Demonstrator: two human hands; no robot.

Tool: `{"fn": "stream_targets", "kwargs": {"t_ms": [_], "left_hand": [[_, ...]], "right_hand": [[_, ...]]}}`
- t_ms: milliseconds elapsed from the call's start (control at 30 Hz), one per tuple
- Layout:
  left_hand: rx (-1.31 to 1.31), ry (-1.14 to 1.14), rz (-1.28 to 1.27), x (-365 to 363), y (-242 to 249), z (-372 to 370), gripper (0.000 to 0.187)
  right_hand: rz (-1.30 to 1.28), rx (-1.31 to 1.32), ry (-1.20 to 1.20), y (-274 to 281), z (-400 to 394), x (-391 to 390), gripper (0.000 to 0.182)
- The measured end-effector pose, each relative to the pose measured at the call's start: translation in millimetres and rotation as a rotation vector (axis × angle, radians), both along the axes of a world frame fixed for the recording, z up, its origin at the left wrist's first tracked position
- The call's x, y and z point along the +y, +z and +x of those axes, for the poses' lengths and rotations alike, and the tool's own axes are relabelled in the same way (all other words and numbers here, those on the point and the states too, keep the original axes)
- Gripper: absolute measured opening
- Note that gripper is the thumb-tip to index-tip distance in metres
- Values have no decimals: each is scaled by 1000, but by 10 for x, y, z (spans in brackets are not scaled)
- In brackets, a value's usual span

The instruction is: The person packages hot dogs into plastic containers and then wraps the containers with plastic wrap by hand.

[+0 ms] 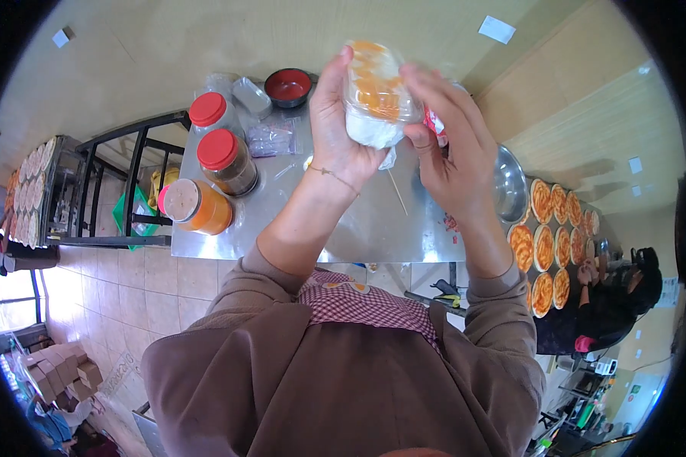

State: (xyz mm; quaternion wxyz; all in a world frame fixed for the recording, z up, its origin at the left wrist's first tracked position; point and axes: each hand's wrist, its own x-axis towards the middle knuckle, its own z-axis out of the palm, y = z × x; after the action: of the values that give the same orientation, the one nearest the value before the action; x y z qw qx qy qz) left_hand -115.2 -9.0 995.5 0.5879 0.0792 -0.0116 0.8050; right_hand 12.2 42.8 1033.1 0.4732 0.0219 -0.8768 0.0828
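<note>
My left hand (330,122) is wrapped round a clear plastic dessert box (375,95), held up over the metal table (358,228). White cream fills the box, with an orange topping under its clear lid. On the box's other side is my right hand (459,145), fingers stretched and slightly blurred, thumb apart from them and right at the box's edge. Behind this hand a red-and-white wrapper (434,124) partly shows. A thin wooden stick (397,192) lies on the table below the box.
Jars with red lids (219,151) and an orange-filled jar (198,207) stand left on the table, near a dark bowl (288,87) and plastic packets (273,139). To the right are a steel bowl (509,185), several sauce-covered pizza bases (543,247) and a person (610,305) in dark clothes.
</note>
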Motion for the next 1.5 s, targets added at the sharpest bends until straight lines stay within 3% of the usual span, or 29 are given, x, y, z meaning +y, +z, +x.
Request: {"fn": "stream_targets", "kwargs": {"t_ms": [33, 67, 133, 167, 233, 267, 333, 400, 433, 500, 567, 633, 867, 1367, 1500], "left_hand": [[79, 252, -64, 43, 7, 13, 43], [86, 252, -55, 66, 16, 45, 43], [200, 657, -130, 65, 26, 110, 51], [297, 720, -78, 95, -70, 79, 61], [327, 758, -56, 107, -162, 105, 71], [355, 799, -32, 115, -207, 130, 83], [383, 785, -37, 152, -313, 209, 75], [407, 779, -35, 166, -361, 232, 70], [300, 665, 34, 151, -362, 228, 65], [190, 557, 99, 139, -340, 220, 66], [233, 609, -137, 163, -296, 263, 70], [207, 573, -135, 207, -379, 277, 68], [268, 602, -170, 354, -467, 350, 65], [328, 680, -191, 498, -542, 364, 60], [342, 673, -248, 604, -670, 343, 59]], "right_hand": [[-121, -1, -39, -37, 0, 13, 55], [-113, 7, -39, -74, -4, -3, 55], [-364, 90, -32, -199, -22, -76, 73], [-448, 122, -28, -268, -39, -99, 79], [-816, 148, 78, -408, -56, -136, 94], [-822, 155, 69, -431, -61, -141, 94], [-998, 89, 11, -438, -78, -137, 91], [-1017, 65, -26, -408, -59, -94, 88], [-1031, 30, -52, -393, -40, -72, 84], [-906, -70, -112, -375, 37, -15, 79], [-775, -175, -166, -351, 33, 9, 73], [-380, -210, -270, -307, 6, 36, 68], [-307, -355, -235, -214, -64, 147, 60], [-271, -384, -355, -220, -76, 152, 54], [-161, -291, -384, -135, -107, 125, 54]]}}
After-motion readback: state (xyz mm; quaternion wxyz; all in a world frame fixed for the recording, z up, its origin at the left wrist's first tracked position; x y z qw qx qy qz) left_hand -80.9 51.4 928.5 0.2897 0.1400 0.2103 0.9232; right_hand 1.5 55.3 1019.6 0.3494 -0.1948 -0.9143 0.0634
